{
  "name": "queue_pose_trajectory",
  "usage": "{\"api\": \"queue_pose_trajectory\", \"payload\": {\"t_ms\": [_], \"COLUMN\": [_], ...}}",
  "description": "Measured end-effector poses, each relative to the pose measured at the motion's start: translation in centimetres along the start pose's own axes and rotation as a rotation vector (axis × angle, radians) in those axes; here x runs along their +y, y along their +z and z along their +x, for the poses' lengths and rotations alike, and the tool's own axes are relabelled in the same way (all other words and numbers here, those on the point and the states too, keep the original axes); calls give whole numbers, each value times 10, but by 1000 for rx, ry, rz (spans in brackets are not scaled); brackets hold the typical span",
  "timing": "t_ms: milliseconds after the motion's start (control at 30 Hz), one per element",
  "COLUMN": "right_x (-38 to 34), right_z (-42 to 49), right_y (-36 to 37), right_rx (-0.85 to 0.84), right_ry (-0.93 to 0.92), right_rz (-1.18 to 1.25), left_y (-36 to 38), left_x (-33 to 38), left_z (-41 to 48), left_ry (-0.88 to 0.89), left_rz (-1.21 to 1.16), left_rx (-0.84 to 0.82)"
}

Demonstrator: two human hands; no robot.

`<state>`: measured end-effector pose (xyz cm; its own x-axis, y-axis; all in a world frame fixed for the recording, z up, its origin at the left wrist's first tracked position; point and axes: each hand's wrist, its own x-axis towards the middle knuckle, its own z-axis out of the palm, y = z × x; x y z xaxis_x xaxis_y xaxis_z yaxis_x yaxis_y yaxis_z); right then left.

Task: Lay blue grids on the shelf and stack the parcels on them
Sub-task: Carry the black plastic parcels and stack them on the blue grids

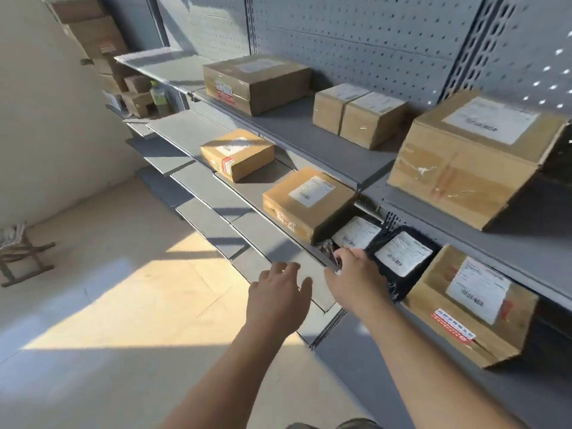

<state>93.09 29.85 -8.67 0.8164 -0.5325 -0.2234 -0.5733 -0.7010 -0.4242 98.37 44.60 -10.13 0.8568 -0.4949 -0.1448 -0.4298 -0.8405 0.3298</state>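
Grey metal shelves (309,134) hold several cardboard parcels. On the middle shelf sit a small box (236,153), a flat box (306,202), a black bag parcel (399,258) with a white label, a white-labelled soft parcel (356,233) and a big box (470,308). My right hand (353,274) reaches to the left edge of the black bag at the shelf's front lip; its fingertips are hidden, so its hold is unclear. My left hand (278,295) hovers with fingers spread in front of the lower shelf. No blue grid is in view.
The upper shelf carries a long box (257,82), two small boxes (359,113) and a large box (470,156). Lower shelf plates (213,218) step down to the left. More boxes and a green bottle (158,96) stand at the far end. A wooden stool (21,258) stands on the floor.
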Motion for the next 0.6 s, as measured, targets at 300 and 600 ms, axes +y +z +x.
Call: {"api": "queue_pose_trajectory", "payload": {"t_ms": [300, 600], "right_x": [63, 95], "right_z": [42, 81], "right_y": [-20, -22], "right_rx": [98, 94], "right_ry": [277, 434], "right_rz": [96, 160], "left_y": [15, 34], "left_x": [57, 85], "left_z": [75, 135], "left_ry": [254, 339], "left_rz": [99, 162], "left_rx": [-119, -226]}}
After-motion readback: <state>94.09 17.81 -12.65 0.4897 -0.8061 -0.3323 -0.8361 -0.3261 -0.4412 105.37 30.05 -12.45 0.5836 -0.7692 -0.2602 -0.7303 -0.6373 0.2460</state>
